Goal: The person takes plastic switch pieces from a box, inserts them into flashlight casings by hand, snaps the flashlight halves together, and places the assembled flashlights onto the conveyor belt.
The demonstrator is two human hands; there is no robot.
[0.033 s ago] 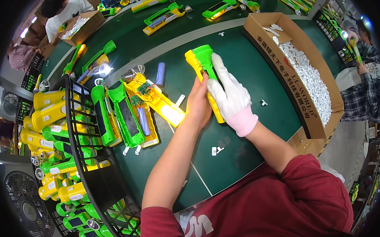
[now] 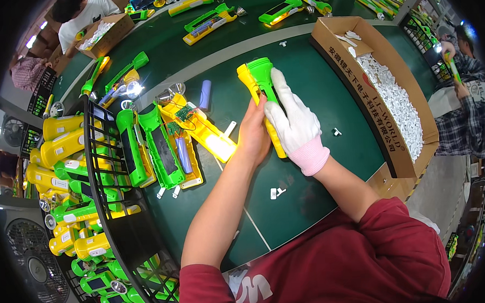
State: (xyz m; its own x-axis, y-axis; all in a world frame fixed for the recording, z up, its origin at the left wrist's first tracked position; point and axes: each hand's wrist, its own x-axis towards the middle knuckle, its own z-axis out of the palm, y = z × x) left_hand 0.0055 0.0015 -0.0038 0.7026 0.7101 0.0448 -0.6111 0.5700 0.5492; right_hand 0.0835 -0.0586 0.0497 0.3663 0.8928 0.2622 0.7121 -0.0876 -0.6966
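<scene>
Between my two hands is a yellow and green flashlight [image 2: 261, 74], its wide head pointing away from me. My bare left hand [image 2: 254, 130] is closed round its left side, fingers partly hidden. Across its right side lies my right hand [image 2: 297, 119], in a white glove with a pink cuff, pressing the green shell against the yellow one. To the left, an opened yellow shell [image 2: 212, 135] carries a green circuit board [image 2: 184, 112] with wires. A green shell with a dark panel [image 2: 164, 149] lies beside it, and a purple battery cell [image 2: 205, 95] rests just beyond.
A black rack [image 2: 100, 185] at the left borders a heap of flashlights [image 2: 65, 178]. At the right stands a cardboard box [image 2: 359, 106] of small white parts. Loose white pieces [image 2: 277, 193] dot the green table. More flashlights [image 2: 280, 10] lie farther back; other people work at both sides.
My hands and the flashlight between them look the same. At the far right, another person's hands have shifted slightly with a flashlight.
</scene>
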